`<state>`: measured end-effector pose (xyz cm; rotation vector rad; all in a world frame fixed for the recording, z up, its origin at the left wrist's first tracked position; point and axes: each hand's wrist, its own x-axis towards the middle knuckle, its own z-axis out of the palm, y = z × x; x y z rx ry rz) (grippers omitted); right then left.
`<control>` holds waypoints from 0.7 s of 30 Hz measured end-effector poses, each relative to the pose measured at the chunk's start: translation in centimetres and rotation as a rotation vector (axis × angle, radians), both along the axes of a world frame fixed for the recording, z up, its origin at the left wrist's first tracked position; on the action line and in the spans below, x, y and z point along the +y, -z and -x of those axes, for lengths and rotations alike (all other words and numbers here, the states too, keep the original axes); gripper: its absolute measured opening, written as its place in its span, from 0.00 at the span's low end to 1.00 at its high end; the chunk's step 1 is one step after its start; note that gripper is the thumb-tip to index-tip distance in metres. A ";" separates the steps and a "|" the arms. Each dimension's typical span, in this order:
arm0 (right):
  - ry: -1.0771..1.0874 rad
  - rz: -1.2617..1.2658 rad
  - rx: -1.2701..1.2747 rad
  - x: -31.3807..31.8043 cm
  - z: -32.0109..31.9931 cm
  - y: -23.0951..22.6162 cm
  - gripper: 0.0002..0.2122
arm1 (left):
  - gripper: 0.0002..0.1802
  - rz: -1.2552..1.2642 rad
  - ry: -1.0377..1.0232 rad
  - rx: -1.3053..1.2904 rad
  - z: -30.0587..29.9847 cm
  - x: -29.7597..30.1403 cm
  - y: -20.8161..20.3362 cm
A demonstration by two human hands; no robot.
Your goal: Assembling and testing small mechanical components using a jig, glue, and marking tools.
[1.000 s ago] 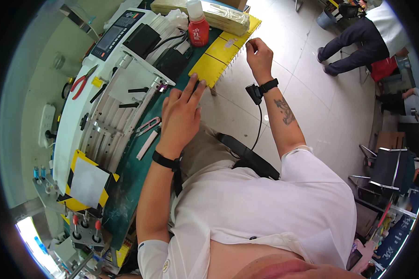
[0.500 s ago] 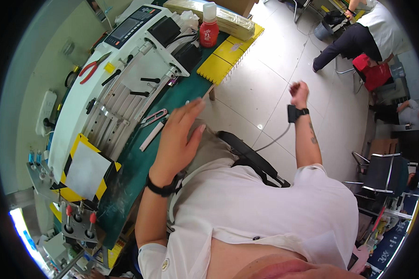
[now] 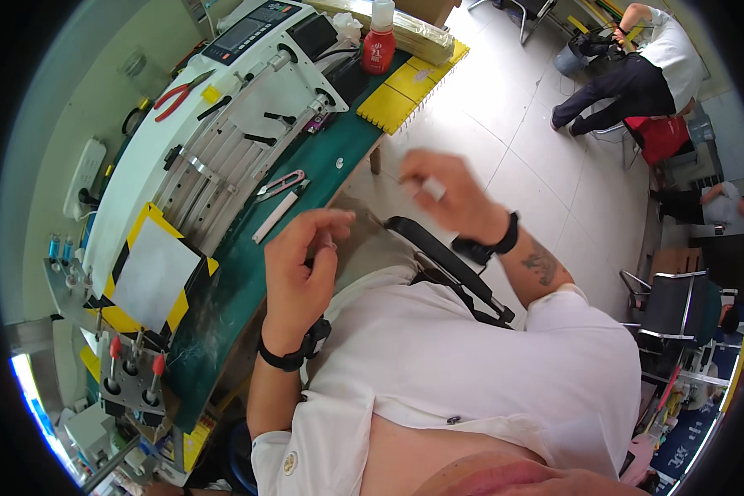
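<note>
My left hand (image 3: 300,263) hovers beside the bench's front edge, its fingers loosely bent and the thumb apart from them. Nothing shows clearly in its grasp. Over the floor, to the right of it, my right hand (image 3: 453,194) is closed and slightly blurred by motion. A small white piece (image 3: 433,188) shows between its fingers; its kind is too small to tell. Nearest to my left hand, on the green bench top (image 3: 223,310), lie a slim white bar-like tool (image 3: 275,217) and pink-handled snips (image 3: 281,185).
A white machine (image 3: 153,178) with a control panel stands along the bench, red-handled pliers (image 3: 174,101) on top. Farther back are a red bottle (image 3: 378,51) and yellow toothed strips (image 3: 398,91). Red-tipped levers (image 3: 155,372) rise at the near left. Another person (image 3: 628,83) bends at the far right.
My right hand has swung in from the right toward my left hand, the white piece now visible in it. My left hand has lowered slightly and its fingers have curled.
</note>
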<state>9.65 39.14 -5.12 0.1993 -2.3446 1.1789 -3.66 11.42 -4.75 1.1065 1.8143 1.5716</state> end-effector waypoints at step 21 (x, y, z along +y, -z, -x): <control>-0.841 0.864 0.220 -1.3 -7.4 -12.8 0.03 | 0.28 -0.274 0.207 0.131 -2.6 4.9 0.3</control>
